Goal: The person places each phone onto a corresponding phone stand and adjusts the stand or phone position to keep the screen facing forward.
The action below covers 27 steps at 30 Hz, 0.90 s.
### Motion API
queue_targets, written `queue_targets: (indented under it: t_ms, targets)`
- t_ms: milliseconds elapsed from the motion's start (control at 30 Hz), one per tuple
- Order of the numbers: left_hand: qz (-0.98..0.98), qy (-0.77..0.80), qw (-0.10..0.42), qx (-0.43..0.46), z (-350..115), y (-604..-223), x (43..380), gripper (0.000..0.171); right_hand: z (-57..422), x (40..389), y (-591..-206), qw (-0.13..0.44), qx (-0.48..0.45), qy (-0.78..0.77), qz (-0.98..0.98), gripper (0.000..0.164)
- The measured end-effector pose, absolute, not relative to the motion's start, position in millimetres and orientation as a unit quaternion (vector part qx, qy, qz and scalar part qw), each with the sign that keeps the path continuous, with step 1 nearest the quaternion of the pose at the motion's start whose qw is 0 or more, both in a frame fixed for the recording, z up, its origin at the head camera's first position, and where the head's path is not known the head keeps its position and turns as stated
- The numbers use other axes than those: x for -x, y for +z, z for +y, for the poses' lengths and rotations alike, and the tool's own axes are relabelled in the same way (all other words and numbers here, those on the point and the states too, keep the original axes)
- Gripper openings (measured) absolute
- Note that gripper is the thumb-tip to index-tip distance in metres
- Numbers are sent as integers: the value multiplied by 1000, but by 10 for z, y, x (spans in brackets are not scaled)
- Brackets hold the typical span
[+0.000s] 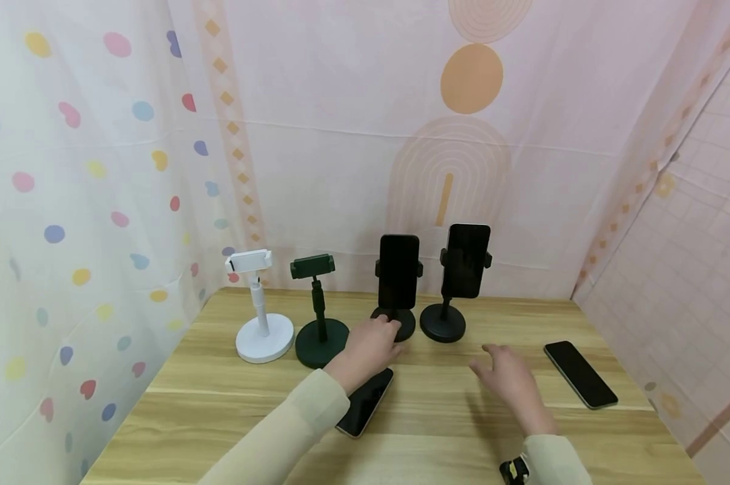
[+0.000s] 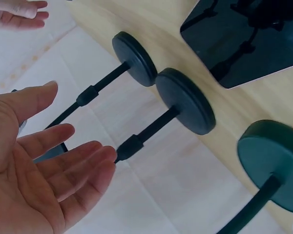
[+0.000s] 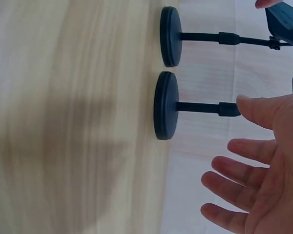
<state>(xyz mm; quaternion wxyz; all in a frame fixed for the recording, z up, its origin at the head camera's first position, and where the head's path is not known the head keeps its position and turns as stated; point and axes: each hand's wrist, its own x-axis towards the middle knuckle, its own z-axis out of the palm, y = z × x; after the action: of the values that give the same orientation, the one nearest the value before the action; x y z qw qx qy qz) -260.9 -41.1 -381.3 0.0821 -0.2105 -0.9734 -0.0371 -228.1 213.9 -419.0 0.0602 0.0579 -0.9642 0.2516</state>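
Observation:
My left hand [image 1: 367,350] hovers over the table before a black phone stand [image 1: 404,327], its fingers apart and slightly bent, holding nothing. A dark phone [image 1: 399,269] is clamped upright in that stand. Just to its right, a second black stand [image 1: 443,325] carries another phone [image 1: 466,259], slightly tilted. My right hand [image 1: 511,382] is in the air, right of and nearer than this stand; in the right wrist view its fingers [image 3: 234,170] are spread around nothing. Partly hidden by the left forearm, a phone [image 1: 365,407] lies on the table.
To the left stand a white phone stand [image 1: 263,330] and a dark green one [image 1: 321,337], both with no phone in their clamps. Another phone [image 1: 580,374] lies flat near the right edge of the wooden table [image 1: 437,438]. Patterned curtains [image 1: 328,182] hang behind and beside.

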Motion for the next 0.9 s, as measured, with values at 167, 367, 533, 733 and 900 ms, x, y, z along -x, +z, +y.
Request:
queue_targets:
  t_ms: [167, 367, 533, 733, 900]
  targets:
    - [-978, -36, 57, 196, -513, -3905, 2539, 29, 2114, 2234, -4267, 31, -54, 247, -967, 51]
    - [-984, -48, 24, 170, -628, -4033, 2481, 22, 2086, 2182, -4337, 6, -58, 239, -969, 50]
    - [-987, -47, 12, 156, -721, -4121, 2458, 38, 2037, 2150, -4351, -1, -66, 227, -972, 46]
    - [-989, -44, -3, 144, -830, -4204, 2463, 39, 1980, 2124, -4324, -15, -74, 220, -973, 46]
    - [-991, -47, -20, 127, -944, -4255, 2454, 33, 1947, 2114, -4322, -32, -82, 223, -971, 45]
